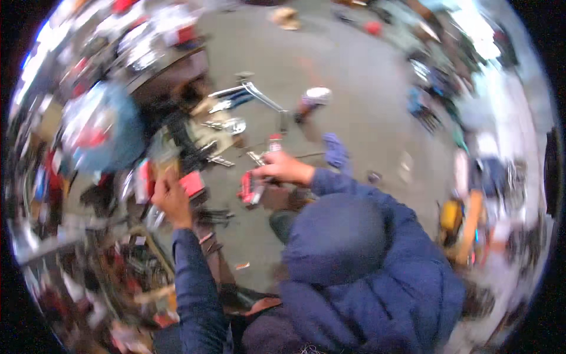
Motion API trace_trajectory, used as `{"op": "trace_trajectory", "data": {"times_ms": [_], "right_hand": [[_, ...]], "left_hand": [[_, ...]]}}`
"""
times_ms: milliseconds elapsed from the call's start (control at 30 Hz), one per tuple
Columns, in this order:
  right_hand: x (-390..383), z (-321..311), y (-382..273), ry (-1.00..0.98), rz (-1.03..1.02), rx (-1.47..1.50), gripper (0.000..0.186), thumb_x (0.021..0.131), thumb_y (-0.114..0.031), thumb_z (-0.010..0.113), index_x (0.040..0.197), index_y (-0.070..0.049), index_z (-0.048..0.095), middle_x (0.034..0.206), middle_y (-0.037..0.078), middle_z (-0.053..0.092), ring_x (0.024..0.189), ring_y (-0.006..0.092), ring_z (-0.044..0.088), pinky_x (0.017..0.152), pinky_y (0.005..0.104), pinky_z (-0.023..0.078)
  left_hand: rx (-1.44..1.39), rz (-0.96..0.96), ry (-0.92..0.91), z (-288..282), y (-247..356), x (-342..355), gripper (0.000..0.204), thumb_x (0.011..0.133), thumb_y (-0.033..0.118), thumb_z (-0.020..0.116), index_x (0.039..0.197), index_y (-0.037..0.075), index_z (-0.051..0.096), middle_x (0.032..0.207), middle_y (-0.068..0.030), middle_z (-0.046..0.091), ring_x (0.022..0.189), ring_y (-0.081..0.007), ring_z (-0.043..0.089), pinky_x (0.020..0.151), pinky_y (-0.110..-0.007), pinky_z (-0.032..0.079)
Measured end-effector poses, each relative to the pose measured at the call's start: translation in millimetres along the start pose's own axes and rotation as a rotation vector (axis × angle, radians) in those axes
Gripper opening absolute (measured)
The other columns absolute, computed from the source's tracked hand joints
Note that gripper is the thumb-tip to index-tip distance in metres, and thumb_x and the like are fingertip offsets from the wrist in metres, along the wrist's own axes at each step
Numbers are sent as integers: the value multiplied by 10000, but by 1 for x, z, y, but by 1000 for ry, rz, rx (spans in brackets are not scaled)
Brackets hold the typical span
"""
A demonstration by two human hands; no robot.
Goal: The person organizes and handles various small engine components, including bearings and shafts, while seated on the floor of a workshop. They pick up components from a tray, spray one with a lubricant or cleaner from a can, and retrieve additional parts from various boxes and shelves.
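Note:
Blur softens the whole head view. My left hand, in a dark blue sleeve, has its fingers closed at a pale yellowish, partly see-through thing that I cannot make out. A red box-like thing lies just right of that hand. Toward the middle, my right hand has its fingers closed around a red and silver thing whose kind is too smeared to tell. Directly behind these fingers stands a small bottle-like thing with a red top. Shiny bare metal tools lie beyond, between both hands.
A bent metal frame is on the grey floor ahead. Near it are a silver-topped cylinder and a purple cloth. A light blue bag bulges at left. A rounded dark blue shape fills the near middle.

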State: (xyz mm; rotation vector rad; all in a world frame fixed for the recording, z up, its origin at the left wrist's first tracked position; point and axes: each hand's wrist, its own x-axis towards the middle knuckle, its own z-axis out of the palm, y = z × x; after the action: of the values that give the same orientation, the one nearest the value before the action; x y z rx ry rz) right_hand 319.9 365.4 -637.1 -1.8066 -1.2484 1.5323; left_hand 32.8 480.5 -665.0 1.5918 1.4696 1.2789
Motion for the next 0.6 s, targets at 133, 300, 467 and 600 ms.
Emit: {"op": "trace_trajectory", "data": {"times_ms": [133, 300, 467, 600], "right_hand": [[-66, -20, 12, 160, -56, 581, 294, 859, -174, 703, 1094, -5, 649, 877, 32, 653, 711, 68, 593, 586, 270, 499], [-214, -74, 21, 718, -15, 293, 339, 853, -262, 749, 1048, -14, 625, 788, 48, 648, 531, 78, 507, 482, 237, 439], [-347, -62, 44, 937, -18, 963, 241, 907, -257, 660, 990, -37, 605, 752, 54, 593, 566, 134, 576, 455, 268, 442], [-393, -54, 96, 1352, 342, 772, 297, 840, -213, 698, 1042, -26, 585, 806, 63, 594, 555, 138, 556, 450, 286, 445]], "left_hand": [[-179, -7, -307, 55, 61, -25, 401, 1042, 292, 562, 726, 48, 597, 632, 60, 452, 593, -42, 379, 527, -239, 295], [-467, 80, -525, 87, 140, -23, 359, 1052, 263, 547, 762, 57, 599, 638, 49, 515, 577, -20, 413, 520, -210, 298], [-540, 128, -772, 70, 194, -8, 322, 1054, 238, 535, 839, 18, 633, 665, 14, 568, 581, -44, 472, 544, -217, 370], [-588, 215, -953, 58, 225, -12, 298, 1061, 150, 464, 1297, 3, 572, 810, -21, 655, 693, -47, 533, 622, -206, 398]]}}
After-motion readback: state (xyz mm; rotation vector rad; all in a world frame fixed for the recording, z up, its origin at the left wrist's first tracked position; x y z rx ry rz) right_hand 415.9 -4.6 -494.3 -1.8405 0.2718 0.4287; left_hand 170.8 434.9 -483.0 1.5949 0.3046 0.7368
